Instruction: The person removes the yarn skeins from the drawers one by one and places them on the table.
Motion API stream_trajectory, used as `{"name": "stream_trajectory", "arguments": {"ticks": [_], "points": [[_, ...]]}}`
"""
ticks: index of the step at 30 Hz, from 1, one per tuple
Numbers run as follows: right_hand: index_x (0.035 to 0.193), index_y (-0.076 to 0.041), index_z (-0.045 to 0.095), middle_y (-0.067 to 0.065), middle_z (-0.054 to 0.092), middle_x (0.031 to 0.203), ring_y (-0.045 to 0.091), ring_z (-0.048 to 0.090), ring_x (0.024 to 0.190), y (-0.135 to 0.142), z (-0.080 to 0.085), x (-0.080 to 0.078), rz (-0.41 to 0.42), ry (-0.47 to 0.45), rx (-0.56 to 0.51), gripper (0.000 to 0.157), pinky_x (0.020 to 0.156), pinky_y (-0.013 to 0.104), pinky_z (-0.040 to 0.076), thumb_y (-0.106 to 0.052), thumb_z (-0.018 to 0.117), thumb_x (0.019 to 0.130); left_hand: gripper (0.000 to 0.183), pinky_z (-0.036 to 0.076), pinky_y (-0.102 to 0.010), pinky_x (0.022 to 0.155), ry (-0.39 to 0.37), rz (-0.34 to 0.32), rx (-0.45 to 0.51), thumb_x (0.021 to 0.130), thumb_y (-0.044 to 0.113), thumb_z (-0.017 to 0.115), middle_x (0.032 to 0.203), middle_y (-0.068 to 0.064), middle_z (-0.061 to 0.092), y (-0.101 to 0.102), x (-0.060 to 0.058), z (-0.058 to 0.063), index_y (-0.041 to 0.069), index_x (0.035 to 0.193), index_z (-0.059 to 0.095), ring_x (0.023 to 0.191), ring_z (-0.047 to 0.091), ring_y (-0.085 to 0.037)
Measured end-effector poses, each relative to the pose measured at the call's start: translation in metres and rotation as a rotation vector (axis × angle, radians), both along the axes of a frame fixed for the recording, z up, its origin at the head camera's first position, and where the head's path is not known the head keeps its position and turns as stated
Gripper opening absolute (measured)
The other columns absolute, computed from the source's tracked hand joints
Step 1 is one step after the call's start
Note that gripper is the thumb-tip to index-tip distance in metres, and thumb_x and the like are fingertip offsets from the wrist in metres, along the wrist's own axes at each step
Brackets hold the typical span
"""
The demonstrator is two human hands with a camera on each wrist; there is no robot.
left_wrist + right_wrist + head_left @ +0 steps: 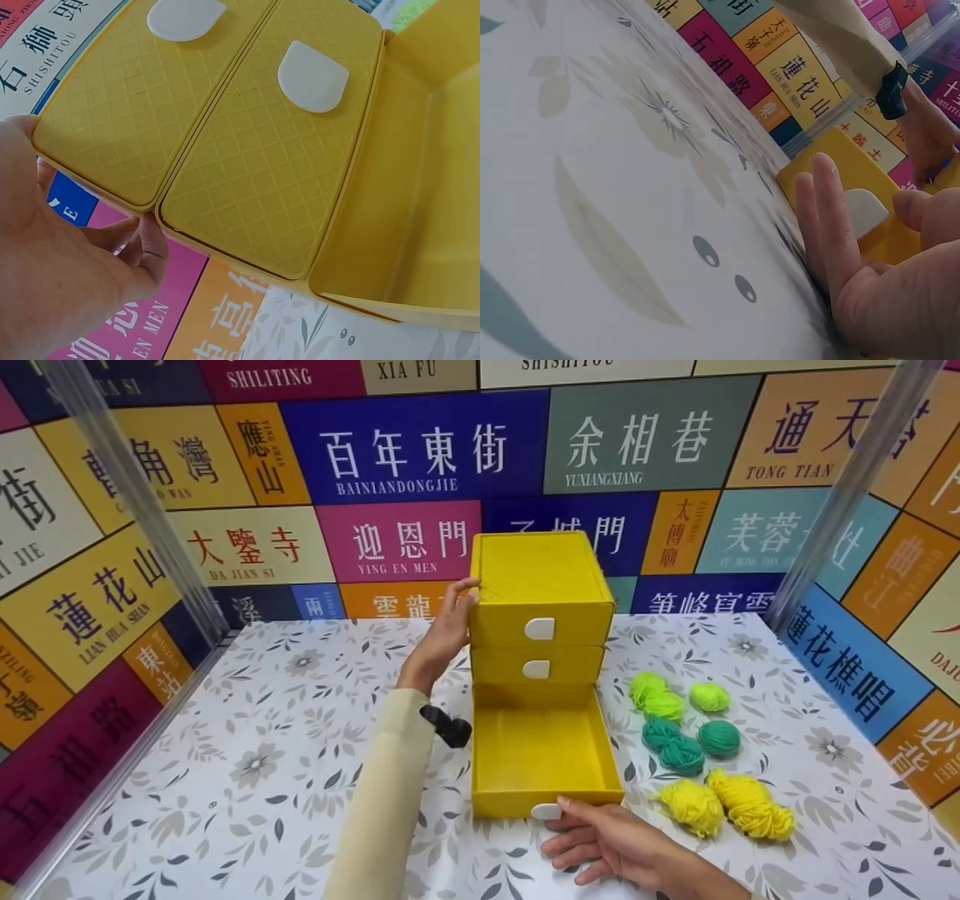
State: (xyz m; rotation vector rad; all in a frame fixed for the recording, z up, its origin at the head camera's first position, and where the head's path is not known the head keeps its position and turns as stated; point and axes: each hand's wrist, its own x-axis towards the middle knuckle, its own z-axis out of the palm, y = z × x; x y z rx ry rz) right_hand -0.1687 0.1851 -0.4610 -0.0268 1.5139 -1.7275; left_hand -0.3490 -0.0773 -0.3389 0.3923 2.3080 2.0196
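A yellow drawer box (544,566) stands on the table with two closed drawers above and the bottom drawer (544,742) pulled out toward me. My left hand (442,634) touches the left side of the box near its top. In the left wrist view, the thumb of that hand (67,247) lies by the box edge and the other fingers are partly hidden. My right hand (611,840) is at the front of the open drawer, its thumb against the white tab (546,811). The right fingers extend below the tab, spread and fairly straight.
Right of the box lie lime-green yarn balls (709,697), teal yarn balls (718,739) and yellow yarn skeins (750,806). A flower-patterned cloth (255,765) covers the table. Panels with printed signs (416,446) enclose the back and sides.
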Motion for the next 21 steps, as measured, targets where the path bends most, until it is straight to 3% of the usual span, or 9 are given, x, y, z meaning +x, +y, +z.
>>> {"name": "stream_trajectory", "arguments": {"ticks": [13, 21], "points": [[0.138, 0.008, 0.052, 0.005, 0.076, 0.101, 0.010, 0.074, 0.084, -0.010, -0.002, -0.001, -0.058, -0.026, -0.033, 0.069, 0.069, 0.023, 0.061, -0.049, 0.058, 0.098, 0.038, 0.036, -0.055, 0.118, -0.025, 0.015, 0.011, 0.109, 0.036, 0.032, 0.157, -0.008, 0.032, 0.001, -0.001, 0.001, 0.027, 0.146, 0.032, 0.139, 0.044, -0.025], [0.129, 0.008, 0.058, 0.004, 0.077, 0.092, 0.012, 0.075, 0.080, -0.015, -0.005, -0.007, -0.128, 0.011, -0.035, 0.063, 0.066, 0.024, 0.061, -0.047, 0.060, 0.098, 0.039, 0.037, -0.054, 0.117, -0.018, 0.014, 0.013, 0.109, 0.037, 0.032, 0.154, -0.010, 0.035, 0.001, -0.002, 0.000, 0.026, 0.146, 0.031, 0.135, 0.047, -0.027]]}}
